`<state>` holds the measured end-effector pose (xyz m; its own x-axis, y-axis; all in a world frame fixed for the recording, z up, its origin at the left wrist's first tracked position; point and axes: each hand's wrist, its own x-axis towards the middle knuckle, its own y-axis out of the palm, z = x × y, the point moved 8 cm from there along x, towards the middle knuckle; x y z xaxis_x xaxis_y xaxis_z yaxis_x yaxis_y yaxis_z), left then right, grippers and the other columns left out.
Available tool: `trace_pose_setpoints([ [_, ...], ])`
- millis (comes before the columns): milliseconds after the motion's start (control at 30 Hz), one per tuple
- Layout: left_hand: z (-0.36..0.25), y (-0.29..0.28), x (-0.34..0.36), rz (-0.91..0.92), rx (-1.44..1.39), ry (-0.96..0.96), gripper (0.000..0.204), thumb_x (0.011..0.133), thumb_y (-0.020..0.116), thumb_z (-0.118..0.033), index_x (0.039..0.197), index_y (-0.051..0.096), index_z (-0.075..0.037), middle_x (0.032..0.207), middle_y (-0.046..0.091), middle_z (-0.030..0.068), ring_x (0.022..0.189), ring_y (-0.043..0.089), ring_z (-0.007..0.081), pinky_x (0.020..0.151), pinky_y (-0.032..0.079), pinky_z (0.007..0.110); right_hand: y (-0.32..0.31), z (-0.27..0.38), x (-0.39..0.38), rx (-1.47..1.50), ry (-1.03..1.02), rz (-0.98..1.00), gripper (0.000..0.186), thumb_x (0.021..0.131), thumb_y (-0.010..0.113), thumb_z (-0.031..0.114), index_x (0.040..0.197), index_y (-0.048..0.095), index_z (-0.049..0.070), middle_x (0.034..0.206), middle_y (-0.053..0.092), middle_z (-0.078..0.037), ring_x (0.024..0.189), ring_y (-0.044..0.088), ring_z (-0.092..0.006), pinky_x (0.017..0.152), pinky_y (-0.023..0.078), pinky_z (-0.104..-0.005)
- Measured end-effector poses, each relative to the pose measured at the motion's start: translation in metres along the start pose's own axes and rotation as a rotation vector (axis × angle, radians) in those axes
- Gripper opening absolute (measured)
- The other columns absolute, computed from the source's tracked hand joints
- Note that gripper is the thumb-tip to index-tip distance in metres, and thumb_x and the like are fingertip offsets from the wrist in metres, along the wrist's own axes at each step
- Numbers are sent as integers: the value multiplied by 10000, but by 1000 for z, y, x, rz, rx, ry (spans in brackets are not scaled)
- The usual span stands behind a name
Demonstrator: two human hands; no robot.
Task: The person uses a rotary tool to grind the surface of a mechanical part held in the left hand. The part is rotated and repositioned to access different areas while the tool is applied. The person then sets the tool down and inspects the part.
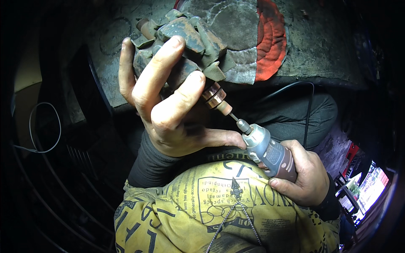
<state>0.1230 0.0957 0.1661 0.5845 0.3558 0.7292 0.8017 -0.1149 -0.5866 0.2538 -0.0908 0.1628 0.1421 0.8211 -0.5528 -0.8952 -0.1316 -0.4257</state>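
An alternator rotor with dark, worn claw poles rests against my left hand, whose fingers are curled up around its near side. The rotor's threaded shaft end points to the far left. Copper slip rings sit on its near end, facing me. A grey and brown rotary tool is gripped in my right hand, its thin bit meeting the end of the rotor shaft. My left thumb is stretched out to the tool's nose. Part of my left palm and the rotor's underside are hidden.
Beyond the rotor, a round grey pad with a red cloth border lies on a dark, stained worktable. A black cable hangs below the table's near edge. To the left hangs a looped white cable; a lit screen is at lower right.
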Motion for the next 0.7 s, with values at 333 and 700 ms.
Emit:
trace_pose_setpoints([
  [333,0,0,0,16,13,-5,1196,449,727,-900,1294,439,-103,1339,514,240,1305,526,392,1192,257,662,-1,2,1,9,15,0,598,832,780,430,1126,562,-44,854,691,-211,766,731,-366,693,578,-414],
  [700,-2,2,0,9,49,-13,1194,450,735,-889,1288,435,-93,1344,515,250,1308,521,402,1188,261,667,-1,0,1,14,21,-32,572,825,795,390,1118,563,-43,848,688,-203,753,728,-363,678,574,-417],
])
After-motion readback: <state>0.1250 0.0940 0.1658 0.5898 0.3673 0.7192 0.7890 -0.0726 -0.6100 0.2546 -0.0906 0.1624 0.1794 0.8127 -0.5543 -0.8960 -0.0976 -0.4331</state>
